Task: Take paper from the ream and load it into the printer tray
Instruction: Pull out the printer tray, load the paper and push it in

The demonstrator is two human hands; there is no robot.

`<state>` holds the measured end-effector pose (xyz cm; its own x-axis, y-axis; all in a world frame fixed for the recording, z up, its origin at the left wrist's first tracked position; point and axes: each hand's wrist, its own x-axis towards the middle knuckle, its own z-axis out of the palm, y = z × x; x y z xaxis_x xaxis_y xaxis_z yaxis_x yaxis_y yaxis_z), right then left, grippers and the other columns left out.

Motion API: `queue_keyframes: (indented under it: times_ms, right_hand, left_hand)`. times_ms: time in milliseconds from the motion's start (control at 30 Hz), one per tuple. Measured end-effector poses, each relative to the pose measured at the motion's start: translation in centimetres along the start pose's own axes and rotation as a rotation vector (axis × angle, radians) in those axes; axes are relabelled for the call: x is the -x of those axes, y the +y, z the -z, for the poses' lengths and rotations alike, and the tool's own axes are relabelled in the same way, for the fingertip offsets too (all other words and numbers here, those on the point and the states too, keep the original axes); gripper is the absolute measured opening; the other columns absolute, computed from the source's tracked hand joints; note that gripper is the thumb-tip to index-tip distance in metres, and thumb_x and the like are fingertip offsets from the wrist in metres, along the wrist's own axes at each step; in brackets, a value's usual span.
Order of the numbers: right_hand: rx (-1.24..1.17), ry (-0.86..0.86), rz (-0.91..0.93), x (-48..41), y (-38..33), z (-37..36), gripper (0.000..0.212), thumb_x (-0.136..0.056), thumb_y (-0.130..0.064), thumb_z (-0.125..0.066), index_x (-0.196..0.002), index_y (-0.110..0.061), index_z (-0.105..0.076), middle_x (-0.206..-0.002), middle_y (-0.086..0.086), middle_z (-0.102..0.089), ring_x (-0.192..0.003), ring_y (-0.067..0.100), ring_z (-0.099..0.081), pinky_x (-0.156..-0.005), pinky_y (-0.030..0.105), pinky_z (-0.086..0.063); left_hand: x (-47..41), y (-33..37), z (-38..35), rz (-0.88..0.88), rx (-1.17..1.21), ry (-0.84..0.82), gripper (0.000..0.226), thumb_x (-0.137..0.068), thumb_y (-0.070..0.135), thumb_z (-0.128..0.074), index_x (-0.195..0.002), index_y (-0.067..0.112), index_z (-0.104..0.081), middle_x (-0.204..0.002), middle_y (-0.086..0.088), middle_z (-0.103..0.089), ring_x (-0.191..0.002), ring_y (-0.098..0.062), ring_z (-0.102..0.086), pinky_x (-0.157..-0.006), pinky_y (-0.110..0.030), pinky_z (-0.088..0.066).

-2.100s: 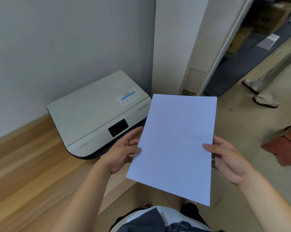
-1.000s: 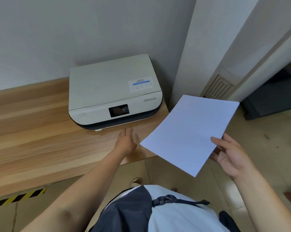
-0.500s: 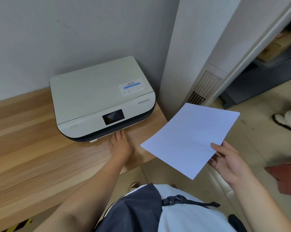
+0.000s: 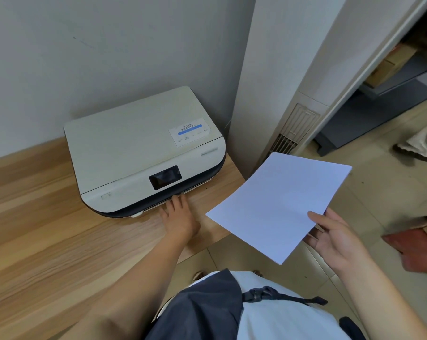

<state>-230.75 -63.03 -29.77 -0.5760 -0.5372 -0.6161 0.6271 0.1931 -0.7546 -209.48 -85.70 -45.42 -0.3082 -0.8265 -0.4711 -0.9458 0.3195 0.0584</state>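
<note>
Paper point(image 4: 276, 204) is sitting in the right hand point(image 4: 335, 236) grip, thumb clamping on top, fingers mostly hiding beneath. Far left of that grip, the left hand point(image 4: 180, 217) is lying flat on the counter point(image 4: 48, 241), straight fingertips touching the printer point(image 4: 139, 148) front slot; its tray is hardly showing.

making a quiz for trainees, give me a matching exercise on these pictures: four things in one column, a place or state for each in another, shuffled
1 printer
2 paper
3 left hand
4 right hand

a held above the floor
b fingertips at the printer's lower front
c stands on the wooden counter
d grips the paper's edge

Pairs: 1-c, 2-a, 3-b, 4-d
</note>
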Motion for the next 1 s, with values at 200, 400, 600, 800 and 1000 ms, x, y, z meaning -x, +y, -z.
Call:
queue_keyframes:
  times_ms: [200, 400, 600, 800, 1000]
  right_hand:
    - [-0.005, 0.010, -0.001, 0.0, 0.0, -0.1, 0.032, -0.094, -0.002, -0.052, -0.115, -0.021, -0.066, -0.112, 0.000, -0.073, -0.096, 0.023, -0.068, -0.069, 0.035, -0.057]
    - [-0.004, 0.004, 0.002, -0.2, -0.3, 0.0, 0.032, -0.093, -0.002, -0.054, -0.118, -0.020, -0.066, -0.112, 0.001, -0.074, -0.101, 0.025, -0.067, -0.071, 0.037, -0.059]
    - [-0.016, -0.006, 0.001, -0.3, -0.5, 0.6, 0.031, -0.093, -0.002, -0.053, -0.114, -0.020, -0.067, -0.107, -0.001, -0.076, -0.099, 0.025, -0.067, -0.070, 0.035, -0.062]
    - [-0.025, 0.018, -0.010, -0.5, -0.6, 1.9, 0.034, -0.093, -0.003, -0.055, -0.121, -0.019, -0.065, -0.115, 0.002, -0.073, -0.105, 0.026, -0.066, -0.078, 0.039, -0.060]
    - [-0.040, 0.022, -0.007, -0.2, -0.7, 2.8, 0.033, -0.093, -0.002, -0.054, -0.119, -0.019, -0.066, -0.111, 0.001, -0.075, -0.100, 0.025, -0.067, -0.069, 0.035, -0.062]
  left_hand:
    - [-0.1, -0.1, 0.1, -0.004, 0.002, -0.015, 0.084, -0.091, 0.028, -0.048, -0.159, 0.014, 0.001, -0.165, -0.013, -0.007, -0.151, -0.034, -0.009, -0.123, -0.050, -0.008]
    - [0.0, -0.2, -0.2, -0.001, 0.059, -0.032, 0.083, -0.091, 0.027, -0.047, -0.159, 0.017, 0.000, -0.166, -0.011, -0.003, -0.151, -0.033, -0.010, -0.123, -0.048, -0.010]
    - [0.2, -0.9, -1.4, 0.000, 0.041, -0.119, 0.087, -0.090, 0.023, -0.043, -0.158, 0.024, 0.012, -0.167, -0.008, 0.011, -0.153, -0.031, -0.008, -0.123, -0.053, -0.005]
    - [0.0, -0.8, -0.9, 0.016, -0.018, -0.089, 0.075, -0.095, 0.026, -0.036, -0.159, 0.026, 0.002, -0.168, -0.006, -0.002, -0.152, -0.036, -0.005, -0.122, -0.057, -0.001]
    - [-0.8, 0.0, 0.2, 0.066, 0.010, -0.160, 0.075, -0.092, 0.025, -0.039, -0.158, 0.029, -0.003, -0.164, -0.006, -0.012, -0.151, -0.037, -0.007, -0.116, -0.067, -0.009]
